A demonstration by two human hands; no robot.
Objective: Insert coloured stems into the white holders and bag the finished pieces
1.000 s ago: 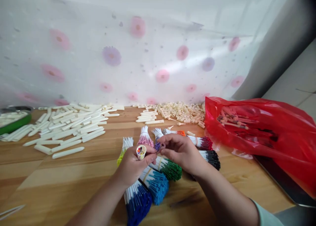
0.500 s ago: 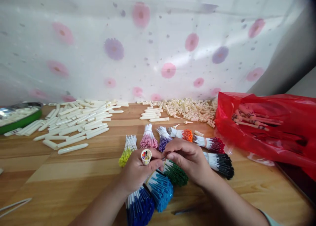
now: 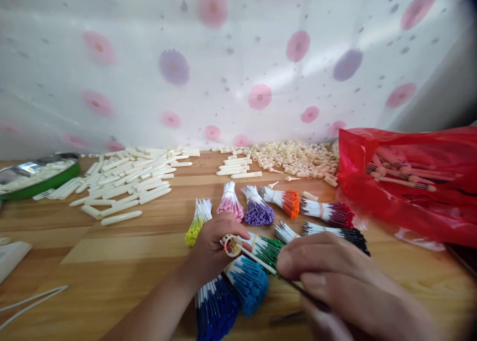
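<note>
My left hand (image 3: 213,247) is closed round a short cream tube (image 3: 230,243) whose open end shows coloured tips inside. My right hand (image 3: 335,281), blurred and close to the camera, pinches a thin white refill (image 3: 257,259) whose far end sits at the tube's mouth. Around both hands lie banded bundles of refills fanned on the wooden table (image 3: 122,251): yellow (image 3: 196,222), pink (image 3: 231,206), purple (image 3: 257,208), orange (image 3: 283,200), dark red (image 3: 330,213), black (image 3: 343,234), green (image 3: 266,249), light blue (image 3: 248,281) and dark blue (image 3: 216,308).
Cream pen barrels (image 3: 126,182) lie scattered at the back left beside a green-rimmed tray (image 3: 37,174). Small cream caps (image 3: 294,163) are heaped at the back centre. A red plastic bag (image 3: 413,182) with more parts sits at the right. A flowered sheet (image 3: 223,63) hangs behind.
My right hand has drawn back toward me and to the right, pulling a thin refill out along from the tube's mouth. The left hand has tilted the tube toward the right.
</note>
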